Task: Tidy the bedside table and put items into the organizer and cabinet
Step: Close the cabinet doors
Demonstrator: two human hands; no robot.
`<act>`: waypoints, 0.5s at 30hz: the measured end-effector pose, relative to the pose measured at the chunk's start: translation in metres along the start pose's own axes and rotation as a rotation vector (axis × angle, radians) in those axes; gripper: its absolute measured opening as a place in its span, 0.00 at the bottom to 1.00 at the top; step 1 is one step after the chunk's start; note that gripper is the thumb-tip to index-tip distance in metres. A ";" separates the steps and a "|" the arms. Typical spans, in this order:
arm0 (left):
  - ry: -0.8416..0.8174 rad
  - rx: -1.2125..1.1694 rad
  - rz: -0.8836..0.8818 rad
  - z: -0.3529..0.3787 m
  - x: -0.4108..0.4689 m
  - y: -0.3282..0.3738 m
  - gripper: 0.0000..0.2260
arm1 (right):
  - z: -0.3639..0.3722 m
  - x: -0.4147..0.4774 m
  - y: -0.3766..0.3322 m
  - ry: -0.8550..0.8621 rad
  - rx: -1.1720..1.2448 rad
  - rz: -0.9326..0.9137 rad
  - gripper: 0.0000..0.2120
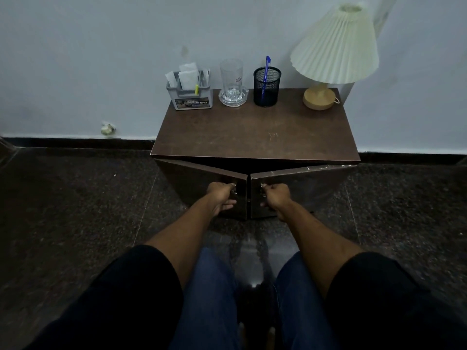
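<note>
We grip a handle in each fist, left hand (222, 197) on the left door (202, 188) and right hand (276, 198) on the right door (303, 184), both ajar below the cabinet (255, 137) top, where the organizer (189, 93) stands at the back left corner.

A bedside cabinet (255, 137) is set against the wall, four items lined along the back of its top: from left, an organizer (190, 93) with papers in it, a glass (231, 80) standing in a dish (233, 100), a mesh cup (266, 86) holding a pen (265, 72), and a lamp (331, 54) at the right. Below, the left door (202, 183) and right door (300, 184) are angled outward, meeting at the centre.
</note>
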State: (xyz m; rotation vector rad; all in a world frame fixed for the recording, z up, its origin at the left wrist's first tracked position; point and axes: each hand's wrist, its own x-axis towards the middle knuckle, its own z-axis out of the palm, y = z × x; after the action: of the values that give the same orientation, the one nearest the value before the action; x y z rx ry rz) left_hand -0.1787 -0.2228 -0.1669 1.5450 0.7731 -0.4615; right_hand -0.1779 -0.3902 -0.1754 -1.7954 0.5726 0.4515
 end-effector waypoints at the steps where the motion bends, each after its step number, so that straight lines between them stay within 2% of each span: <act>1: 0.011 -0.012 0.005 0.001 0.002 0.000 0.15 | 0.001 0.002 0.000 0.005 0.003 -0.001 0.12; 7: 0.069 -0.081 0.013 0.010 0.020 0.006 0.07 | 0.007 0.015 -0.006 0.022 0.086 -0.017 0.13; 11: 0.087 -0.110 0.027 0.015 0.027 0.010 0.09 | 0.008 0.022 -0.010 0.006 0.093 -0.013 0.12; 15: 0.086 -0.127 0.025 0.018 0.032 0.014 0.09 | 0.009 0.027 -0.014 0.021 0.075 -0.011 0.15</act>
State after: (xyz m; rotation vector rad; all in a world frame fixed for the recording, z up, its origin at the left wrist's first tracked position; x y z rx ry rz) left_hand -0.1445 -0.2342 -0.1818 1.4617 0.8323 -0.3233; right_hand -0.1478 -0.3820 -0.1828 -1.7326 0.5860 0.3990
